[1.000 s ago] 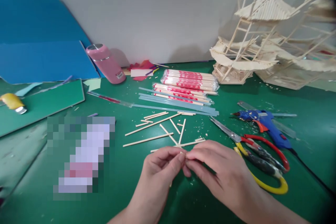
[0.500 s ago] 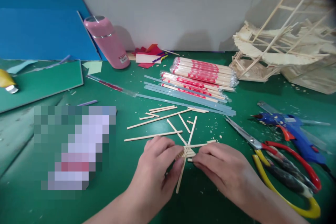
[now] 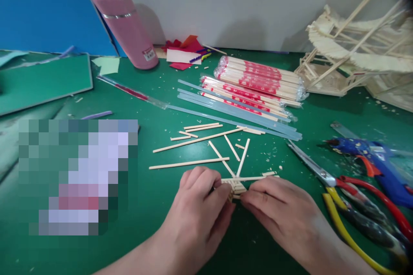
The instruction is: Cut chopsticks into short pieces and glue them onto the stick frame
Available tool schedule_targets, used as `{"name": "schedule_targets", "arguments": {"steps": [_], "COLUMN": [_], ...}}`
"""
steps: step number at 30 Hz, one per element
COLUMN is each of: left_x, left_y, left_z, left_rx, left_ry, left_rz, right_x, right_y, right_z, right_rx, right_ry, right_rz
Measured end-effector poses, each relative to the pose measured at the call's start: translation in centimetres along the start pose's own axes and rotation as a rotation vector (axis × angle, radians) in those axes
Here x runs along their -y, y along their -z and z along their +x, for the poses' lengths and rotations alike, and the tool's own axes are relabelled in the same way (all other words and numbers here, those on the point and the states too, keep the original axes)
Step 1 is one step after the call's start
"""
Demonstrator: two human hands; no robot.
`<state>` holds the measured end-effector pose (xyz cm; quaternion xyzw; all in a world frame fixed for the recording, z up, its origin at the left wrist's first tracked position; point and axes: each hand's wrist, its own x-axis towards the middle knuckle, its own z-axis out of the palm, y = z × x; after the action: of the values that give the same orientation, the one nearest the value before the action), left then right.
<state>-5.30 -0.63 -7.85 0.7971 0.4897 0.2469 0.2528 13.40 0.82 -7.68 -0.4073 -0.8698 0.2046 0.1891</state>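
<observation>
I have both hands low at the near edge of the green counter (image 3: 135,240), meeting over a small bundle of short wooden sticks (image 3: 236,187). My left hand (image 3: 200,210) is curled, its fingertips (image 3: 222,192) pinched narrow against the left end of the bundle. My right hand (image 3: 284,210) closes in from the other side, thumb and forefinger pressed to the bundle's right end, so the little stack is gripped between the two hands just above the counter surface. How many sticks are in it I cannot tell; part of it is hidden under my fingers.

Just beyond the hands lie loose wooden sticks (image 3: 196,139), scattered at different angles, some crossing one another. Farther back sit two packs of wrapped chopsticks (image 3: 258,79) with red print, and pale blue strips (image 3: 238,114) lie beside them, pointing toward the right. To my right, scissors with red and yellow handles (image 3: 342,184) rest on the counter, with a blue glue gun (image 3: 374,159) just behind them. A wooden stick model (image 3: 355,51) stands at the far right against the wall. A pink bottle (image 3: 124,21) leans at the back left, in front of a blue board (image 3: 41,8).
</observation>
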Motion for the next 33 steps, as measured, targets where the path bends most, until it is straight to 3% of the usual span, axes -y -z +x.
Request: {"name": "schedule_targets", "arguments": {"steps": [13, 18, 25, 28, 33], "left_x": [0.2, 0.3, -0.2, -0.2, 0.0], "left_y": [-0.1, -0.1, -0.4, -0.8, -0.9], "left_z": [-0.1, -0.2, 0.0, -0.1, -0.1], "left_rx": [-0.021, -0.124, -0.165, -0.238, -0.241], "left_ry": [-0.046, -0.204, -0.263, -0.274, -0.294], "left_rz": [-0.026, 0.201, 0.430, 0.458, 0.481], "right_x": [0.0, -0.2, -0.6, -0.6, -0.5], "right_y": [-0.4, -0.6, -1.1, -0.8, -0.2], "right_z": [0.0, -0.3, -0.3, -0.4, -0.6], "right_rx": [-0.026, -0.077, -0.140, -0.105, -0.023], "right_ry": [-0.032, -0.021, -0.036, -0.093, -0.198], "right_rz": [0.046, 0.025, 0.017, 0.045, 0.075]}}
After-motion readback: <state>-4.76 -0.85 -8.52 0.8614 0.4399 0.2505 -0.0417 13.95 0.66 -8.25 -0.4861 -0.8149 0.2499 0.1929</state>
